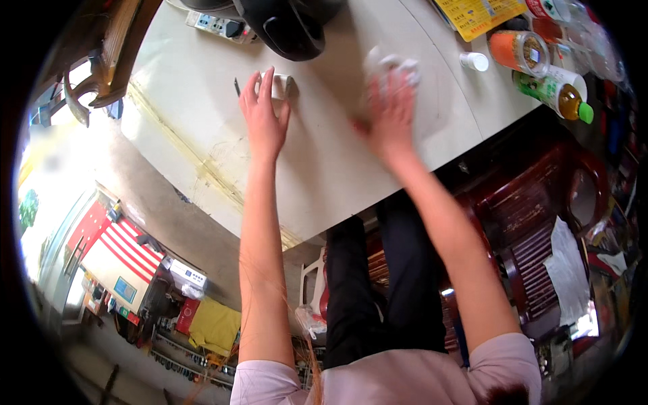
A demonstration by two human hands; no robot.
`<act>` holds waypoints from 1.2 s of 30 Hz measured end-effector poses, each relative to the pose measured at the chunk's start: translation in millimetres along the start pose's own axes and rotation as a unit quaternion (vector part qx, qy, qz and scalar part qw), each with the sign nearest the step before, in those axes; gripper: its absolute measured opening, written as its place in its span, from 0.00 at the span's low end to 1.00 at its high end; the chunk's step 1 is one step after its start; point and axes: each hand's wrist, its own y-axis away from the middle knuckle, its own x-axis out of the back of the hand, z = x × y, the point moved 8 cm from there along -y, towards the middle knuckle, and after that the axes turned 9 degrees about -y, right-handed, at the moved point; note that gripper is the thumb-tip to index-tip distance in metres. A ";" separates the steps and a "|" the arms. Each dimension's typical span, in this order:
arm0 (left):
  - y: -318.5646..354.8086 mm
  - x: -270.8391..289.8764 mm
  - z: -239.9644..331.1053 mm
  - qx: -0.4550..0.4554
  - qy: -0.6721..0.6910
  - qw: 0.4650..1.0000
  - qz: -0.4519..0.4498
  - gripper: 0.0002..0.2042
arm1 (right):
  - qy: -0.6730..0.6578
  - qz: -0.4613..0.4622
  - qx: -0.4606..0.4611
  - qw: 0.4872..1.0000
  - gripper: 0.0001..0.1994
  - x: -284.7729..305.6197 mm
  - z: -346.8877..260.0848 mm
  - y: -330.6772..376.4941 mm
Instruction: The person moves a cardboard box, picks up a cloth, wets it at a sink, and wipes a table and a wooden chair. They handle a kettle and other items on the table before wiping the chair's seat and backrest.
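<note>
On the pale table, my left hand rests with fingers stretched out and thumb apart. A small white block-like object sits at its index finger and thumb; the hand seems to touch it without closing on it. Just left of the fingertips is a thin dark stick-like thing, perhaps a pen. My right hand, blurred by motion, presses a crumpled white cloth against the tabletop. The cloth shows beyond and between the fingertips; whether it is fabric or tissue cannot be made out.
A black rounded appliance and a white power strip stand at the far side. At the right are a white capped bottle, a tub, a green-capped bottle and a yellow printed sheet. A dark wooden chair stands beside the table.
</note>
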 end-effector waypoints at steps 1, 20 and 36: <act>-4.0 -7.1 -0.4 -0.021 -0.030 0.999 -0.024 0.31 | -0.029 -0.027 0.016 0.999 0.43 -13.2 -24.1 24.6; -16.9 -41.9 190.8 -0.074 0.254 0.961 0.073 0.21 | 0.016 -0.038 -0.022 0.999 0.42 16.2 43.6 129.2; 4.3 -22.0 -107.9 0.241 0.040 0.966 0.087 0.09 | 0.010 -0.041 0.004 0.999 0.35 -32.6 -52.0 66.8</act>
